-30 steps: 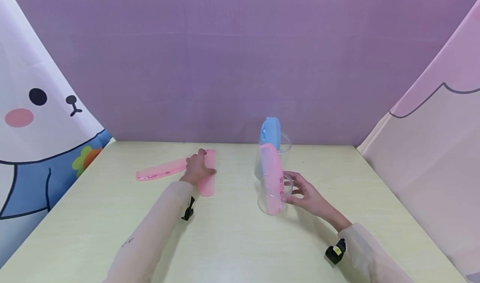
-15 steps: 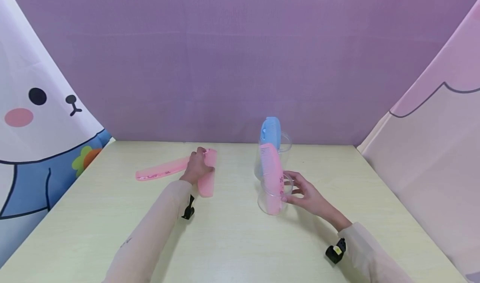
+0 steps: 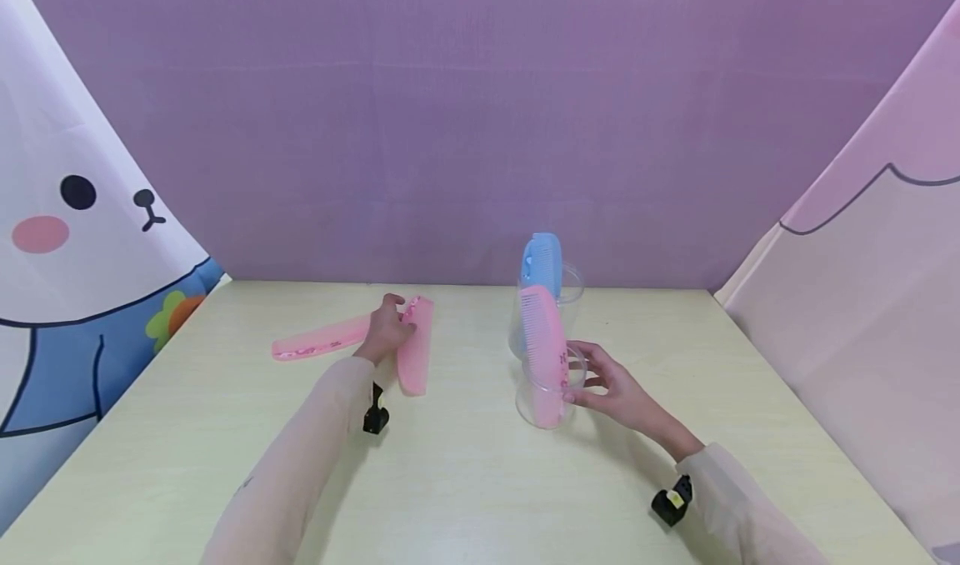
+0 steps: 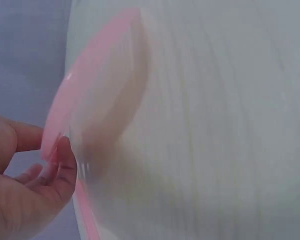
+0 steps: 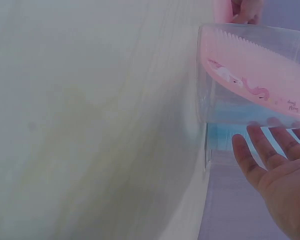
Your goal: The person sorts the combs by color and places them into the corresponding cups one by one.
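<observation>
My left hand (image 3: pixel 386 329) pinches the far end of a pink comb (image 3: pixel 416 357) between thumb and fingers. In the left wrist view this comb (image 4: pixel 82 65) is tilted up on edge, its shadow on the table. A second pink comb (image 3: pixel 315 344) lies flat to the left, partly hidden behind the hand. My right hand (image 3: pixel 611 390) holds a clear cup (image 5: pixel 212 107) from its right side, thumb and fingers about the rim. Inside that cup leans another pink comb (image 3: pixel 546 340) with a printed flamingo pattern.
Just behind the held cup stands another clear cup (image 3: pixel 572 294), with a blue comb (image 3: pixel 542 263) upright in it. A purple cloth backdrop (image 3: pixel 450 132) rises at the back edge of the pale table (image 3: pixel 480 482).
My left hand has shifted slightly left, and the comb in it has turned a little and tipped up. The right hand and both cups have stayed put.
</observation>
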`<act>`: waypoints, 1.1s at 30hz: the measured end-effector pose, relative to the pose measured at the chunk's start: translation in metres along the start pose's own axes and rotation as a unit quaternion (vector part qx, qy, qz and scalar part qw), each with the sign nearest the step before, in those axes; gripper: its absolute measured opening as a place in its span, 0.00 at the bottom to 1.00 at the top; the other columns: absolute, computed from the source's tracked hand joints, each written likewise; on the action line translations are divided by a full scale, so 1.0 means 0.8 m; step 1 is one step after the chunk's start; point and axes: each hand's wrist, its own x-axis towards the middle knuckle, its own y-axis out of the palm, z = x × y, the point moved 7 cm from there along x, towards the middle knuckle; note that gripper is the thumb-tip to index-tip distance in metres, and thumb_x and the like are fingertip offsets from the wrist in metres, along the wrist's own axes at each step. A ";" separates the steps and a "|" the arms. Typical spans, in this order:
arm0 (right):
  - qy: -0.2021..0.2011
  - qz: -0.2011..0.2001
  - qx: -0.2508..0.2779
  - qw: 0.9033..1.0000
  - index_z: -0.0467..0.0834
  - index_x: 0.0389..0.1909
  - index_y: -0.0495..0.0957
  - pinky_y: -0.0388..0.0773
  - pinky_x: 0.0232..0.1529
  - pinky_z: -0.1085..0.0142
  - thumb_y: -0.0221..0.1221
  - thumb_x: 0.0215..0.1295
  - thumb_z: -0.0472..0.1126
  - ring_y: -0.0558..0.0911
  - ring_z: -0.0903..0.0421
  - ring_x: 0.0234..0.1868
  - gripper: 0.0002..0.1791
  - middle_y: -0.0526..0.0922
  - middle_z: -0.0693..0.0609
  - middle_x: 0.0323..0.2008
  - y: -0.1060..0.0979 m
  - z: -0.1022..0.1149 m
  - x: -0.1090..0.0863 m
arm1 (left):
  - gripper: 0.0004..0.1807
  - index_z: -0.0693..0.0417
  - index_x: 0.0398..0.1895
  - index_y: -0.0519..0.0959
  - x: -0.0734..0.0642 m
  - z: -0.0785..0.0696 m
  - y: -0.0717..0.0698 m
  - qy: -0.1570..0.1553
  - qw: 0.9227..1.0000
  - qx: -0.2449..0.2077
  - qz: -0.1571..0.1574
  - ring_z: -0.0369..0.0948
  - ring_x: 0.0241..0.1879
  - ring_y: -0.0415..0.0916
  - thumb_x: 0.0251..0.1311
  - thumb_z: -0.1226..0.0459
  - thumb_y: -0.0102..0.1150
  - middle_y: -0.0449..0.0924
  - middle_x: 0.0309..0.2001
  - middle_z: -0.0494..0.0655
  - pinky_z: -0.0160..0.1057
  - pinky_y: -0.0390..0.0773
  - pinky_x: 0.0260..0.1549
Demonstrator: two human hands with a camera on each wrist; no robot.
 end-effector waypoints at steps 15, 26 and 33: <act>0.006 -0.001 -0.008 1.000 0.44 0.64 0.57 0.77 0.47 0.59 0.62 0.55 0.37 0.72 0.42 0.56 0.36 0.66 0.42 0.61 0.000 -0.001 0.000 | 0.31 0.64 0.63 0.57 0.000 -0.002 -0.008 -0.031 0.997 -0.064 0.011 0.52 0.46 0.74 0.56 0.69 0.53 0.69 0.53 0.64 0.43 0.79 0.43; 0.006 -0.006 -0.010 1.000 0.43 0.64 0.58 0.76 0.47 0.58 0.63 0.55 0.37 0.73 0.44 0.56 0.36 0.66 0.42 0.60 -0.001 0.000 0.000 | 0.30 0.63 0.61 0.60 0.001 -0.020 -0.010 0.001 0.991 -0.131 -0.010 0.50 0.44 0.74 0.52 0.72 0.53 0.69 0.50 0.62 0.40 0.81 0.38; 0.008 -0.001 -0.009 1.000 0.43 0.64 0.57 0.76 0.47 0.57 0.62 0.55 0.37 0.72 0.42 0.56 0.36 0.66 0.42 0.60 0.000 0.000 0.000 | 0.30 0.59 0.62 0.59 -0.004 -0.033 -0.012 0.008 0.988 -0.155 -0.024 0.51 0.44 0.74 0.53 0.71 0.55 0.69 0.52 0.60 0.40 0.82 0.36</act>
